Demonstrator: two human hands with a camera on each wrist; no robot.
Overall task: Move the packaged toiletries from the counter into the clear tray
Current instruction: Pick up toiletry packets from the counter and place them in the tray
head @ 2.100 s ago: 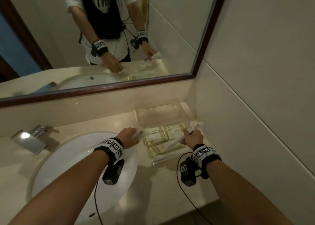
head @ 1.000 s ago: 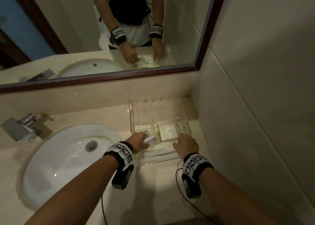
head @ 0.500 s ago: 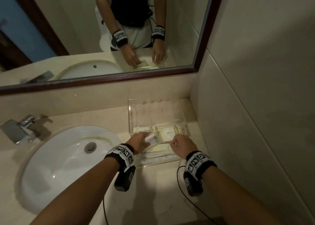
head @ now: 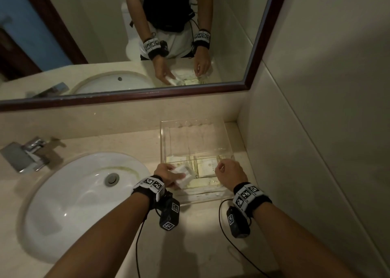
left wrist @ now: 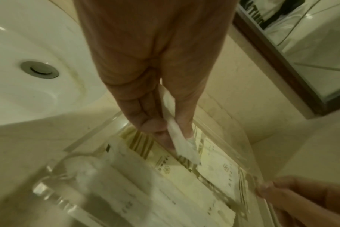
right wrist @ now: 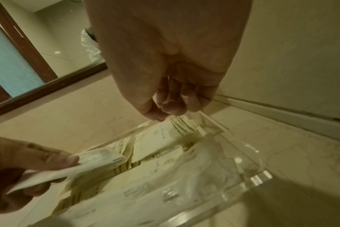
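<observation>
1. Head view: we see the clear tray standing on the table in the corner beside the white sink. Flat cream packets with gold stripes lie side by side in its near half; the far half shows only the tray floor. Our left hand holds a white packet over the tray's near left corner, thumb on top. Our right hand hovers over the near right part, fingers curled.

2. Left wrist view: the left grip pinches the white packet between thumb and fingers, its tip just above the striped packets in the tray. The other hand's fingers sit at the tray's right wall.

3. Right wrist view: the right grip is curled in, fingertips together above the tray; we cannot tell whether it holds anything. Overlapping packets fill the tray floor below.
</observation>
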